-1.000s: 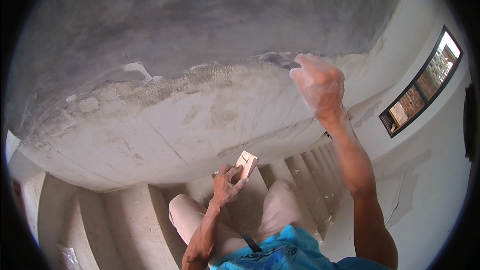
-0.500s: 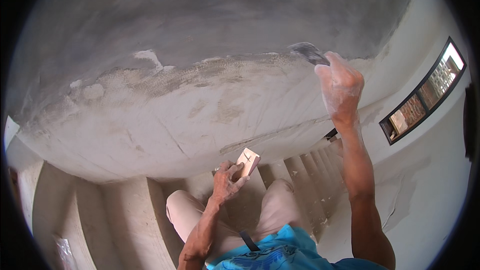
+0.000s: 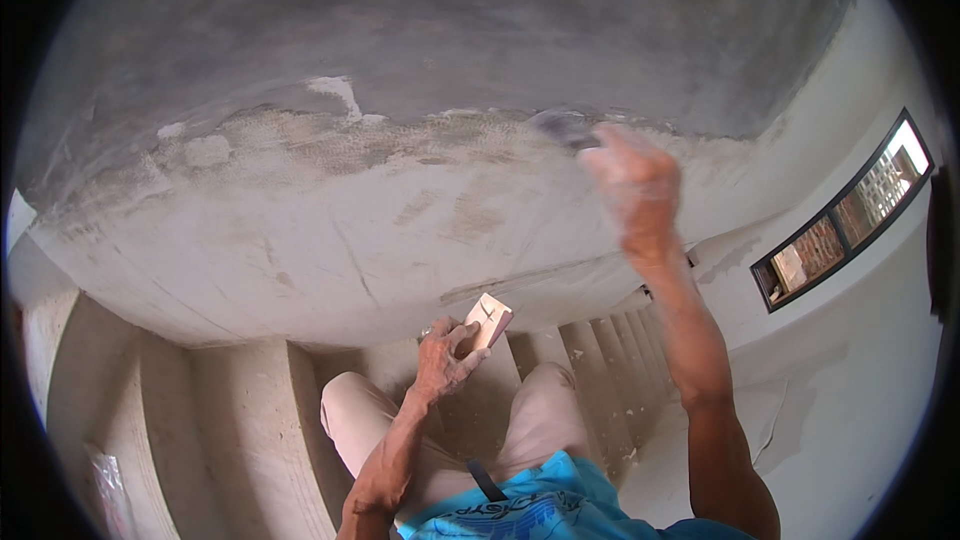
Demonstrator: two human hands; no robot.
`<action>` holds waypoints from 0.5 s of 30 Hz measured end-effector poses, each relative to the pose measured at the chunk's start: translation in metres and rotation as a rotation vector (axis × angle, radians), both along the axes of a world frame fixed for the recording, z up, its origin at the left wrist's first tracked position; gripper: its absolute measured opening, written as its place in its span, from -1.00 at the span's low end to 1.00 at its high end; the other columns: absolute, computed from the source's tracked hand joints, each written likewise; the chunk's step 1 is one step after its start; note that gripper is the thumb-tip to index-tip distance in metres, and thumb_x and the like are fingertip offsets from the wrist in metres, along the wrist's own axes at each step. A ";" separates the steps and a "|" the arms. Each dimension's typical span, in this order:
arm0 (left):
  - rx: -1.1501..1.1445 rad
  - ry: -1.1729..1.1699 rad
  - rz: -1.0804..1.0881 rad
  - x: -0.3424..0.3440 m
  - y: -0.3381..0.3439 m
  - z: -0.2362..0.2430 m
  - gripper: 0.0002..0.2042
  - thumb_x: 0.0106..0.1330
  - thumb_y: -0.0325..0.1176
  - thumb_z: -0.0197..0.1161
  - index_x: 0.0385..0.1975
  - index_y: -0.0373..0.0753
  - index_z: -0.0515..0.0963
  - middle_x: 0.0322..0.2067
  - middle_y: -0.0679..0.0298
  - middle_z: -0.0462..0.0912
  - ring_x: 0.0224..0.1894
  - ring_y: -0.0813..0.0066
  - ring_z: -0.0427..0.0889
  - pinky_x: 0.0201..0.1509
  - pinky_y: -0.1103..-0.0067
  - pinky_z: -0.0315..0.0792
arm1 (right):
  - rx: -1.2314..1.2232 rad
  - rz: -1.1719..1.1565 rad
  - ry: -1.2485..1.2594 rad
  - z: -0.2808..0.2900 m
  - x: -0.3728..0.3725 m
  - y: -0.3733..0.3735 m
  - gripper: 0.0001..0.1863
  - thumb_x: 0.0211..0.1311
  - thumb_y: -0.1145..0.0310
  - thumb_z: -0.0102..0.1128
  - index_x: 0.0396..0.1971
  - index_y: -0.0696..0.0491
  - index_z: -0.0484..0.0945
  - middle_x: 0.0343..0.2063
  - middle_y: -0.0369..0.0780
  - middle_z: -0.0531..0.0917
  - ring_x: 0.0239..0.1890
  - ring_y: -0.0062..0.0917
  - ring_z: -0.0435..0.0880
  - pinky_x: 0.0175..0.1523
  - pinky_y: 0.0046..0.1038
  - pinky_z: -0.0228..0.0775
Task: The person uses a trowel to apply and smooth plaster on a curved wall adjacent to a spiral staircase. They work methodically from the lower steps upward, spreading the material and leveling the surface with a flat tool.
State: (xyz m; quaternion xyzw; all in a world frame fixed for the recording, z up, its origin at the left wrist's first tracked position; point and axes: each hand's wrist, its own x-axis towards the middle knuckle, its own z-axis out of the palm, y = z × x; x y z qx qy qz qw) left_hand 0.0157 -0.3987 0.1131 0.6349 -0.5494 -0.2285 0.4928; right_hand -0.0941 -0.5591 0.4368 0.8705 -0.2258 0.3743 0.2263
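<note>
My right hand (image 3: 640,185), dusted white and smeared by motion, grips a putty knife (image 3: 563,128). The dark blade lies at the ragged border between the grey upper coat and the paler lower wall (image 3: 400,210); its handle is hidden in my fist. Low over my knees, my left hand (image 3: 443,357) is closed around a small pale wooden block (image 3: 487,320) with a dark mark on its face and a reddish edge. This block is held apart from the wall, tilted upward. White flaked patches (image 3: 335,90) show along the border to the left of the knife.
Concrete stairs (image 3: 250,420) run below me, with more steps (image 3: 620,360) descending to the right. A dark-framed window (image 3: 845,210) is set in the right wall. Clear plastic wrapping (image 3: 108,485) lies on a step at the lower left.
My right hand has swept the putty knife left and slightly down along the border. My left hand holds the wooden block in nearly the same place. The view has shifted slightly.
</note>
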 end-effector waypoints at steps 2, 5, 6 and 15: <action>-0.014 -0.049 -0.009 -0.002 -0.001 -0.003 -0.43 0.08 -0.01 0.47 -0.01 -0.30 0.64 -0.17 0.04 0.60 -0.12 0.09 0.61 -0.02 0.33 0.51 | -0.012 0.133 0.064 -0.004 0.020 0.016 -0.89 0.03 0.50 0.34 -0.46 0.11 0.56 -0.54 -0.20 0.62 -0.56 -0.35 0.64 -0.48 -0.32 0.47; -0.026 -0.030 -0.015 0.008 0.002 -0.006 -0.48 0.10 -0.07 0.46 0.01 -0.25 0.64 -0.17 0.07 0.58 -0.11 0.08 0.58 -0.02 0.31 0.50 | 0.025 0.056 -0.004 0.002 0.024 0.016 -0.89 0.04 0.47 0.33 -0.40 0.12 0.62 -0.52 -0.18 0.64 -0.48 -0.37 0.67 -0.43 -0.33 0.49; -0.040 0.008 -0.023 0.004 0.000 -0.005 -0.50 0.11 -0.09 0.45 0.01 -0.23 0.64 -0.17 0.08 0.57 -0.09 0.08 0.57 -0.02 0.30 0.50 | 0.025 0.019 -0.065 0.006 0.016 0.014 -0.88 0.04 0.45 0.33 -0.39 0.11 0.63 -0.51 -0.18 0.65 -0.45 -0.37 0.68 -0.41 -0.33 0.51; -0.027 -0.024 0.004 -0.001 0.000 -0.002 -0.51 0.12 -0.08 0.44 0.01 -0.21 0.65 -0.16 0.09 0.58 -0.10 0.08 0.58 -0.02 0.29 0.49 | 0.117 0.139 0.120 -0.020 0.030 0.025 -0.89 0.06 0.42 0.31 -0.38 0.06 0.65 -0.44 -0.17 0.68 -0.34 -0.34 0.70 -0.29 -0.31 0.55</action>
